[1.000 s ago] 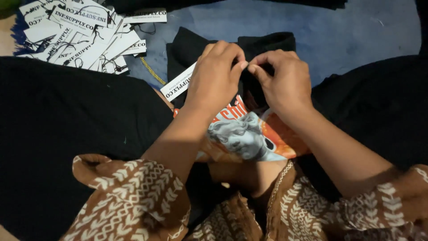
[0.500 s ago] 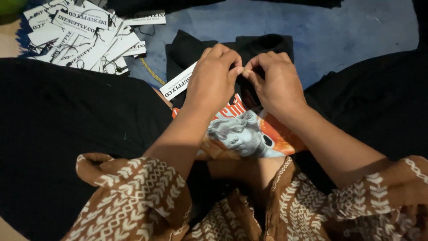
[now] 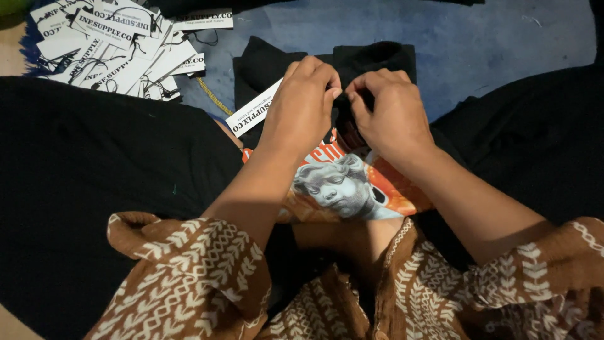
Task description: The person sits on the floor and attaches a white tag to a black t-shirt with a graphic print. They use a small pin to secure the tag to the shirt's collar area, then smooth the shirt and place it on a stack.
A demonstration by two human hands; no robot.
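pinching the black shirt (image 3: 377, 60) collar, left hand (image 3: 305, 104) and right hand (image 3: 390, 113) fingers close tight beside a white tag (image 3: 251, 110).

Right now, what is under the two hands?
Both the left hand and right hand pinch a black garment with an orange cherub print. A white tag pokes out leftward; the pinched spot is covered.

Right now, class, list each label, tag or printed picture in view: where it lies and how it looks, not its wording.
Pile of hang tags: top left, white rectangles, black print, black strings.
Single hang tag: beside the left hand, white rectangle, tilted.
Printed graphic: on the black garment below the right hand, orange with a grey cherub head.
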